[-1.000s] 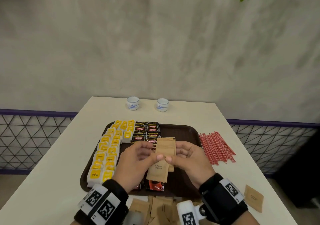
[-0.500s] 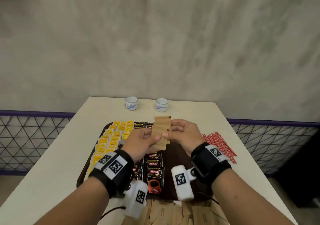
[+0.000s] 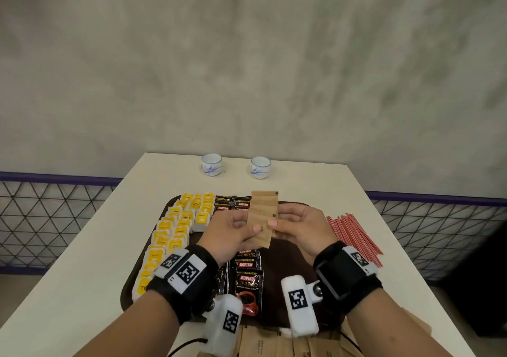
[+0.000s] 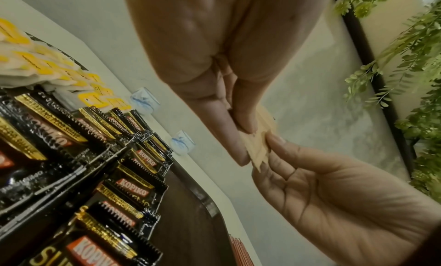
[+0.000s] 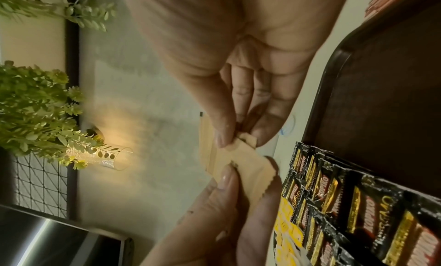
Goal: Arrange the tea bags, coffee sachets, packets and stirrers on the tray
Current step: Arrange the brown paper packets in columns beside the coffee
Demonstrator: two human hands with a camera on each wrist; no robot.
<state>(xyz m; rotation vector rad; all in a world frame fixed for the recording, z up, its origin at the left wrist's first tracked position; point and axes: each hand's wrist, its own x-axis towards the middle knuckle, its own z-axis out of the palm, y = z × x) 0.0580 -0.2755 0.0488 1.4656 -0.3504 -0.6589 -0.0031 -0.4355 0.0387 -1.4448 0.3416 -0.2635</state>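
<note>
Lying loose at the table's near edge: more brown packets. Pinching a fanned stack of brown paper packets from both sides above the tray: left hand and right hand, thumbs and fingertips clamping the stack's lower part. Filling the tray's left side: yellow tea bags, black coffee sachets just beside them. Resting on the table right of the tray: red stirrers. Standing at the far edge: two small cups.

tea bags: white, yellow tags
coffee sachets: black, gold bands, red label
packets: plain tan
stirrers: red-and-white striped
tray: dark brown
cups: white, blue motif
table: cream
</note>
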